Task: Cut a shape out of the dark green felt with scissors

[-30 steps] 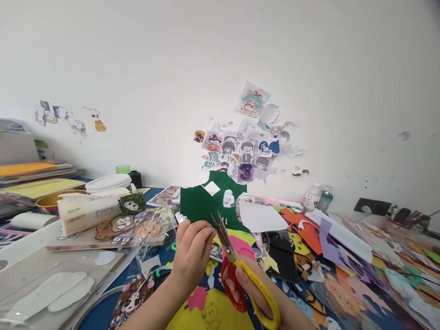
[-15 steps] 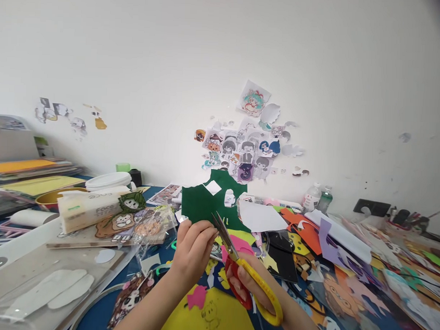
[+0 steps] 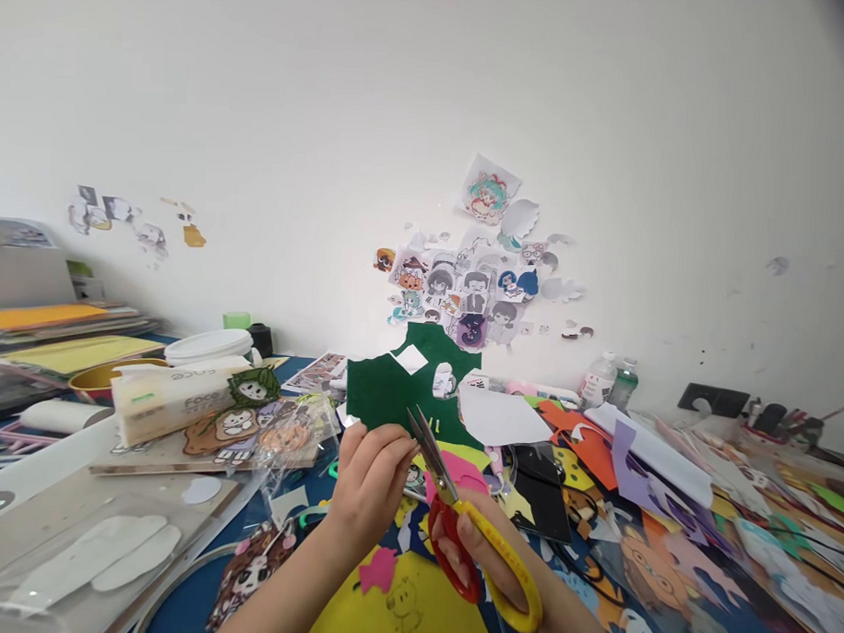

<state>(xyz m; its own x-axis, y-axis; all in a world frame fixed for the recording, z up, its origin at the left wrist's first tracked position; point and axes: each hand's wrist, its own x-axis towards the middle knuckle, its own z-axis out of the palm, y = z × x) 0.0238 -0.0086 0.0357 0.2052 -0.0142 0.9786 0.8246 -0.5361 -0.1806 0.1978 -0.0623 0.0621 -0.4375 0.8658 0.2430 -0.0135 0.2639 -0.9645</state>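
Note:
My left hand point(image 3: 375, 472) is closed, its fingers pinched at the near edge of a dark green sheet point(image 3: 378, 389) that looks like felt. Ragged edges and openings show in the sheet, white showing through a diamond-shaped one. My right hand point(image 3: 487, 545) grips scissors point(image 3: 447, 484) with one red and one yellow handle. Their blades point away from me, slightly apart, the tips overlapping the sheet beside my left fingertips. Whether the blades touch the sheet is hard to tell. Below my hands lies a yellow sheet point(image 3: 356, 619) with an animal drawing and a pink scrap point(image 3: 377, 570).
A tissue pack point(image 3: 162, 409) and a white lid point(image 3: 206, 346) stand left. White paper point(image 3: 505, 416), orange scraps point(image 3: 584, 442) and purple scraps point(image 3: 638, 481) crowd the right. Two bottles point(image 3: 600, 378) stand near the wall, where several drawings point(image 3: 475, 286) are stuck.
The green sheet has shifted slightly, its right side reaching a little farther right. The scissors and my right hand have moved very slightly; my left hand stays in place.

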